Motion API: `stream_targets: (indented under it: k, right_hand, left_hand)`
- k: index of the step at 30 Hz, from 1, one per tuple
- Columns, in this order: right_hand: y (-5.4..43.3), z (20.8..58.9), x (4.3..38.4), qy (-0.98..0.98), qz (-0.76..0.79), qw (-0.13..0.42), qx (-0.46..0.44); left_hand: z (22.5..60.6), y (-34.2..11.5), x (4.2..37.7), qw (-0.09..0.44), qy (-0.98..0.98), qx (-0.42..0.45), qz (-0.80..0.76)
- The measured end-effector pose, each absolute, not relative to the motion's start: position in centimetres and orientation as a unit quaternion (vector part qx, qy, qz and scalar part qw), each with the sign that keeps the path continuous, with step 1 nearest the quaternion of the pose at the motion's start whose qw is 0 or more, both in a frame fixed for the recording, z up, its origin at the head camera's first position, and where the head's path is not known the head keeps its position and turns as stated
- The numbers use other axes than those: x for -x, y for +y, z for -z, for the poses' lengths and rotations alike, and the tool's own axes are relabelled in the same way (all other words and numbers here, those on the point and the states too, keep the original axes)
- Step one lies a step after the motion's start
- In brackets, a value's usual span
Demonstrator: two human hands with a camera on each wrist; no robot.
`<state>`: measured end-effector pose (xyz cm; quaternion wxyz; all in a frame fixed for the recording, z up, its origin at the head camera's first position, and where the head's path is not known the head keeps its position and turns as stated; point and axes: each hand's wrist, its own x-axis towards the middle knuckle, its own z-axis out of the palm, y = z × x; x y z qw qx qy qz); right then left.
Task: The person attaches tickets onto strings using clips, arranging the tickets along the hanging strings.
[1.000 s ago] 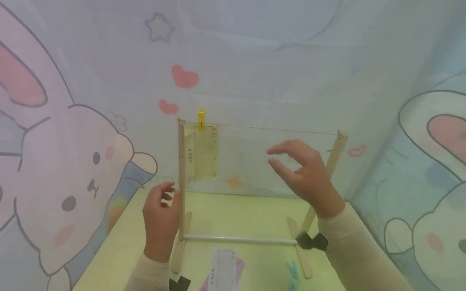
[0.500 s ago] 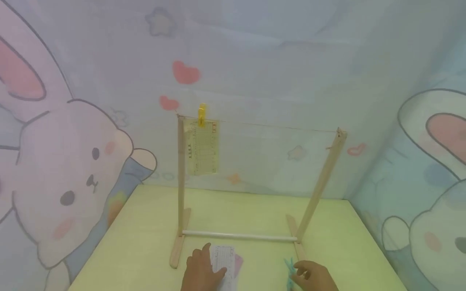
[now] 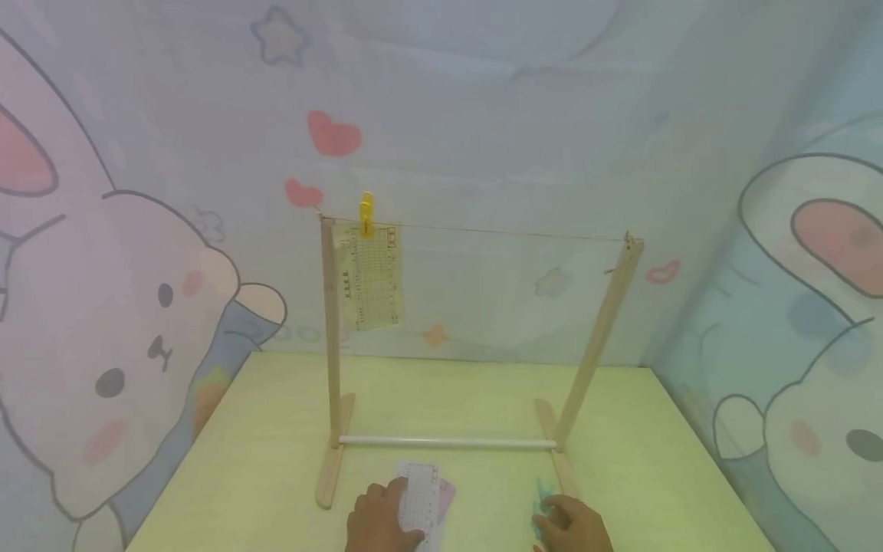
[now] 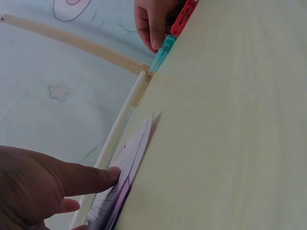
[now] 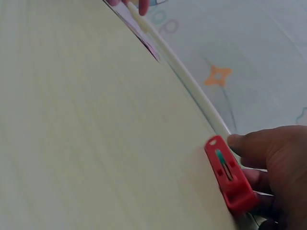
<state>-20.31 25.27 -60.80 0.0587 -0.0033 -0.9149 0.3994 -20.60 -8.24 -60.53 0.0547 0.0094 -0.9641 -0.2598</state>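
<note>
At the table's front my left hand grips a white printed paper slip, fingers at its left edge and thumb at its right. A pink paper shows beneath it. In the left wrist view the thumb lies on the slip, whose far corner stands slightly up. My right hand pinches a teal clothespin between thumb and fingers, low over the table. Close by lies a red clothespin, which hides most of the teal one in the right wrist view.
A wooden stand with a white crossbar is just behind the hands. A thin string spans its posts. A yellow clothespin holds a yellowish printed slip at the string's left. A cartoon cloth backdrop surrounds the table.
Both hands came down from beside the stand's posts to the table, the left onto the paper slips, the right to the teal clothespin. Lately the left hand slid slightly nearer along the slip.
</note>
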Motion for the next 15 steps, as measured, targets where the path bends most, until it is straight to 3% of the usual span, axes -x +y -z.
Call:
stream_targets:
  k: [6,15]
  right_hand:
    - [24.5,61.0,20.9,-0.925,-0.371,0.065,0.051]
    - [23.1,60.0,21.9,-0.944,-0.311,0.023,0.104]
  left_hand:
    - [59.9,-8.4,20.4,0.054,-0.95,-0.034,0.304]
    - [59.1,-8.9,20.2,0.043,-0.941,-0.025,0.335]
